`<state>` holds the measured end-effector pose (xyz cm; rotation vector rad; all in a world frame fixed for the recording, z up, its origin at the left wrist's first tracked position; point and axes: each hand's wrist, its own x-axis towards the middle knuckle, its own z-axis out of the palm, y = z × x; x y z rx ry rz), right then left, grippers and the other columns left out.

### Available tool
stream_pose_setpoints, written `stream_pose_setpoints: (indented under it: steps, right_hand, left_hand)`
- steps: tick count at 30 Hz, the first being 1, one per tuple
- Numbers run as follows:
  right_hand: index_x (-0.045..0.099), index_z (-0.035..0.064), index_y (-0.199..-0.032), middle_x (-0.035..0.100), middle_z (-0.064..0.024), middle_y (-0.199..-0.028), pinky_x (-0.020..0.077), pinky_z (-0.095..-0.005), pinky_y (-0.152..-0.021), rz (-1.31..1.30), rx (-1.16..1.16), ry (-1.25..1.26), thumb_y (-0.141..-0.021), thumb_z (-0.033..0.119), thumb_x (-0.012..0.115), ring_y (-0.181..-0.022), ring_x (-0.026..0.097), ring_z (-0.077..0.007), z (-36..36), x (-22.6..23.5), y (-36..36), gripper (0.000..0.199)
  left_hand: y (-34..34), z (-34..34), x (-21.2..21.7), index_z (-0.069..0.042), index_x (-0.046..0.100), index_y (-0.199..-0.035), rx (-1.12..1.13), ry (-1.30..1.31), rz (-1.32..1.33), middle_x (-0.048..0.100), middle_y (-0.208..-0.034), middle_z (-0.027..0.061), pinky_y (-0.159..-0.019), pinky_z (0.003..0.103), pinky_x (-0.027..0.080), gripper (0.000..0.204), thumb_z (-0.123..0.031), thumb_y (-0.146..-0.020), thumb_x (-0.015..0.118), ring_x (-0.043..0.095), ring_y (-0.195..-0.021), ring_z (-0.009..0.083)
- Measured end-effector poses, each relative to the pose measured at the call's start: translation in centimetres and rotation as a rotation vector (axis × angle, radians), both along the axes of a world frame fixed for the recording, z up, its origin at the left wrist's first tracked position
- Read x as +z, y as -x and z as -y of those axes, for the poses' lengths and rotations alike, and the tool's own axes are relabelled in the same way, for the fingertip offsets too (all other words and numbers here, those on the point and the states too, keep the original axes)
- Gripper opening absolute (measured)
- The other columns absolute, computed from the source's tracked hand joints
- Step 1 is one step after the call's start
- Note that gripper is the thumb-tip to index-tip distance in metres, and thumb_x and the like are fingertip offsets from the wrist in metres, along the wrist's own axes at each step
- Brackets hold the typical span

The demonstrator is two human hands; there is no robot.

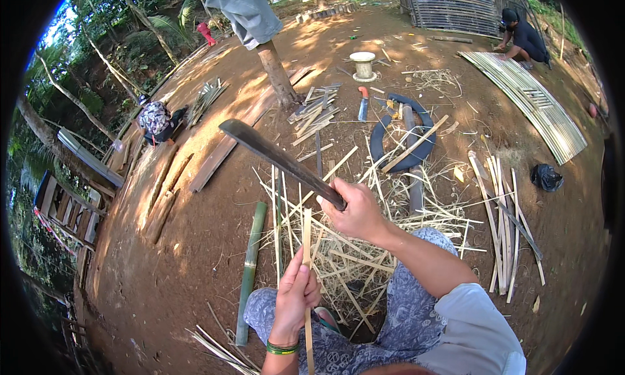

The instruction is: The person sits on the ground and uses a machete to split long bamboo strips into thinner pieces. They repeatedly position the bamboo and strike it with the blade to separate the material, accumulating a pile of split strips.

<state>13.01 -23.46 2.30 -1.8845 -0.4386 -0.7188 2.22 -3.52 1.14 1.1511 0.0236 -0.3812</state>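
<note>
Right hand: A worker's right hand (358,211) curls fully around the handle of a long-bladed knife (280,160), a grip that likely keeps the heavy steel steady.
Left hand: The left hand (296,298) pinches a pale bamboo strip (307,248) between thumb and fingers, well down its length, perhaps to leave the upper part clear.
Strip: It stands nearly upright between the worker's knees, near the closest edge of the ground (169,290), its top just below the knife hand; from where I stand, the blade appears clear of it.
Blade: It slants up toward the ground's far left corner, tip well away from the pinching fingers.
Shavings: Curled litter (351,264) lies before and between the knees, probably where it dropped.
Pole: A green bamboo length (252,264) rests beside the left knee, apparently within easy reach.
Split lengths: A loose bundle (501,232) lies toward the ground's right edge, seemingly kept apart from the litter.
Far right corner: A co-worker (526,40) crouches at a slatted panel (540,98) laid flat.
</note>
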Motion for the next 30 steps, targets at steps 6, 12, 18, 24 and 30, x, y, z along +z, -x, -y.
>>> stream_pose_setpoints:
  steps: [6,12,18,24,30]
  right_hand:
    - [0.064,0.0016,-0.087,0.058,-0.0147,-0.057,0.0448,-0.0388,-0.048,-0.214,0.052,0.012,-0.091,0.033,0.067,-0.051,0.063,-0.0299,0.7,0.5,0.3,0.031]
    - [0.063,0.0076,-0.117,0.066,-0.0119,-0.064,0.0489,-0.0421,-0.051,-0.037,0.145,0.051,-0.089,0.057,0.064,-0.055,0.065,-0.0329,0.2,-0.7,0.3,0.057]
    - [0.057,0.0111,-0.131,0.065,-0.0122,-0.061,0.0499,-0.0456,-0.050,-0.082,0.123,0.349,-0.087,0.070,0.056,-0.054,0.066,-0.0343,-0.2,-0.7,1.2,0.073]
    - [0.055,0.0114,-0.137,0.058,-0.0088,-0.051,0.0478,-0.0445,-0.045,0.005,0.087,0.451,-0.087,0.073,0.052,-0.046,0.062,-0.0313,-0.6,-0.4,1.6,0.080]
    - [0.054,0.0113,-0.139,0.061,-0.0072,-0.054,0.0481,-0.0432,-0.046,0.023,0.050,0.552,-0.086,0.072,0.055,-0.047,0.062,-0.0297,-0.5,-0.1,1.6,0.081]
  left_hand:
    - [-1.0,-0.3,-0.1,-0.010,0.040,-0.146,0.134,0.123,0.073,0.055,-0.084,0.0043,-0.051,0.020,0.034,0.043,-0.010,-0.104,0.044,0.040,-0.058,0.0064]
    - [-3.2,-1.2,0.2,-0.014,0.033,-0.152,0.075,0.329,0.082,0.049,-0.085,0.0039,-0.055,0.021,0.036,0.049,-0.017,-0.105,0.045,0.039,-0.061,0.0075]
    - [-5.1,-0.7,1.2,-0.012,0.034,-0.149,0.013,0.398,0.043,0.044,-0.082,0.0010,-0.050,0.020,0.033,0.045,-0.022,-0.107,0.042,0.037,-0.058,0.0059]
    - [-5.4,-0.5,1.1,-0.019,0.041,-0.144,-0.014,0.376,-0.004,0.043,-0.083,-0.0019,-0.048,0.019,0.027,0.038,-0.020,-0.106,0.044,0.033,-0.056,0.0041]
    - [-4.6,-0.6,0.8,-0.015,0.051,-0.126,-0.021,0.328,0.015,0.039,-0.079,-0.0036,-0.047,0.020,0.025,0.022,-0.022,-0.106,0.045,0.030,-0.056,0.0044]
